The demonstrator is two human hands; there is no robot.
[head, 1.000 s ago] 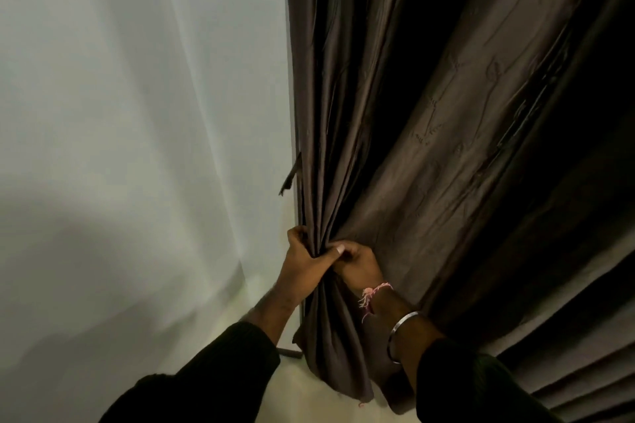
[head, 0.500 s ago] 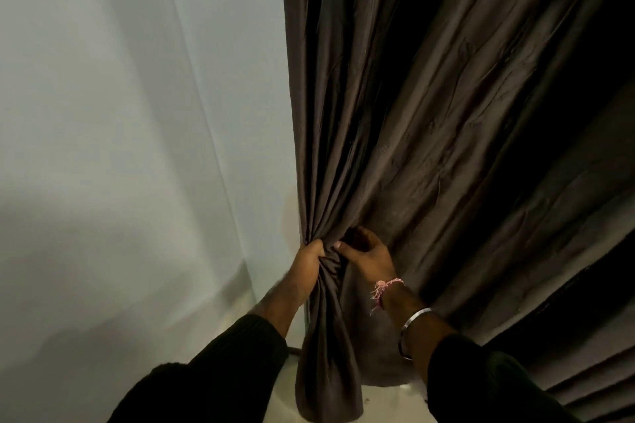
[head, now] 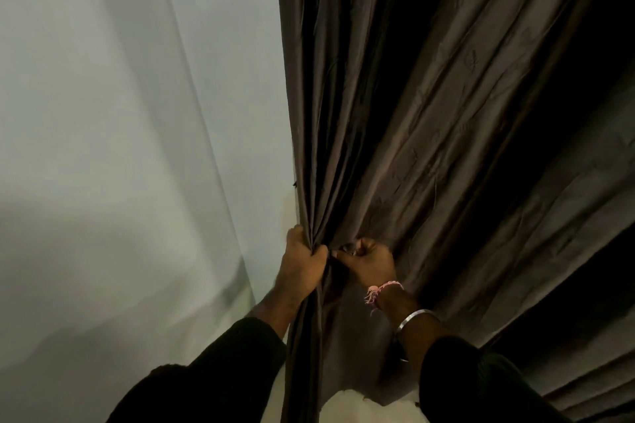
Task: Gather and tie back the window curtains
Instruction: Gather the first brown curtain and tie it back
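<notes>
Both fists clamped the brown curtain (head: pixel 429 134): left hand (head: pixel 302 261) kept the bunch, right hand (head: pixel 369 259) had just curled around more pleats, tie-back still pending.

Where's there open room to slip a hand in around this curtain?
Left of the brown curtain, the pale wall strip beside its edge is bare. Crowded at the gathered folds, where the left hand and right hand both grip, nearly touching.

The place looked like a room in a home, since a long dark brown curtain (head: pixel 429 134) hung in deep folds down to a pale floor (head: pixel 350 410) beside a plain, bare, whitish wall (head: pixel 120 113) in dim indoor light.
</notes>
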